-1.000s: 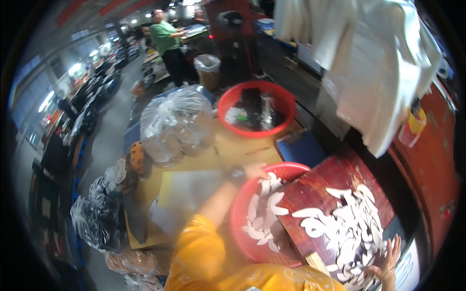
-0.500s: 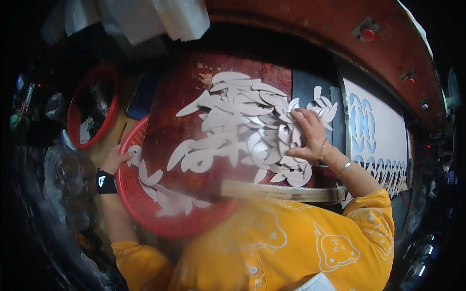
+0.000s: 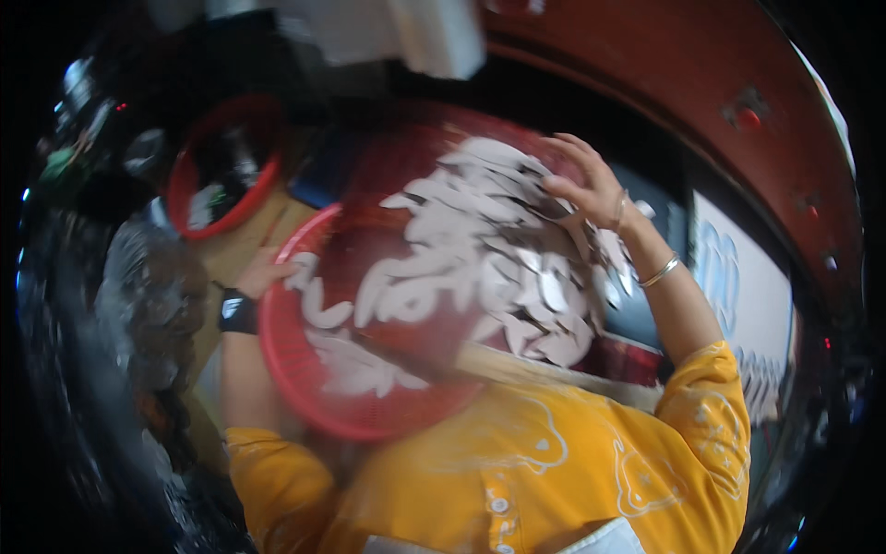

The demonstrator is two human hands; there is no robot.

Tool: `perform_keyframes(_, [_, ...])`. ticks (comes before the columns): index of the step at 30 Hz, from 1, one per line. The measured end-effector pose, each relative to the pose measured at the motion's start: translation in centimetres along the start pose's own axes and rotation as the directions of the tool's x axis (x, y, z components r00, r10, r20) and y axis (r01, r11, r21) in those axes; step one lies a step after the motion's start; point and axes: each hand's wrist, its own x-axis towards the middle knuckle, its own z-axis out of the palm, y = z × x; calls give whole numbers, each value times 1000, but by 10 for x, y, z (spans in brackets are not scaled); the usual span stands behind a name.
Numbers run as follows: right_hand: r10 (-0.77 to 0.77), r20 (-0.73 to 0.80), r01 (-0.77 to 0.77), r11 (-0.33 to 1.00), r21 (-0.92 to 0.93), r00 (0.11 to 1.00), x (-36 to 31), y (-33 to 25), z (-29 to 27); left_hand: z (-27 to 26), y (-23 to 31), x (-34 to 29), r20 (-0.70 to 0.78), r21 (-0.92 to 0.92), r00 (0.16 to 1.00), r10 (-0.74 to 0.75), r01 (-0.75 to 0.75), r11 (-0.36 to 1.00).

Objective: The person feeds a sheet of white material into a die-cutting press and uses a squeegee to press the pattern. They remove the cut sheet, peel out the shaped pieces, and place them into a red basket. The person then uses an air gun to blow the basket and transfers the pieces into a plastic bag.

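"Over at the red basket (image 3: 286, 369), what's your left hand (image 3: 268, 275) doing?"

"Gripping the rim. Thumb's over the edge, the other fingers mostly hidden outside. Black band (image 3: 238, 312) on that wrist."

"Right hand (image 3: 595, 189)?"

"Open, fingers apart and a bit curved, at the far right edge of the white pieces (image 3: 498, 212). Blurry, so I can't tell if I'm touching any. Bangle (image 3: 660, 270) on that arm."

"Where are the pieces?"

"Most heaped and overlapping on the dark red board (image 3: 365, 240). Some lie in the basket, which sits just left of the board. Flat, curved, pointed shapes."

"Around them?"

"Wooden strip (image 3: 544, 369) along the board's near side, by my yellow shirt (image 3: 443, 471). Red basin (image 3: 185, 226) beyond my left hand, dark stuff inside. Off right, a pale sheet (image 3: 757, 277) with blue shapes. Red machine (image 3: 664, 74) behind that, red button (image 3: 748, 118) on it."
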Motion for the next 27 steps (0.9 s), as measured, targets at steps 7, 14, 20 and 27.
perform_keyframes(7, [255, 133, -188, 906, -380, 958, 73, 29, 56, 15, 2, -8, -118, 279, 981, 156, -118, 953])
perform_keyframes(14, [195, 110, -142, 918, -371, 975, 66, -32, 97, 13, 9, 11, -186, 68, 982, -18, 31, 997])
perform_keyframes(20, [153, 117, -90, 901, -425, 981, 59, -72, 115, 18, 12, 11, -231, 116, 973, -9, 37, 993])
perform_keyframes(27, [119, 65, -87, 926, -368, 991, 66, -93, 128, 24, 20, 4, -244, 108, 970, -20, 48, 993])
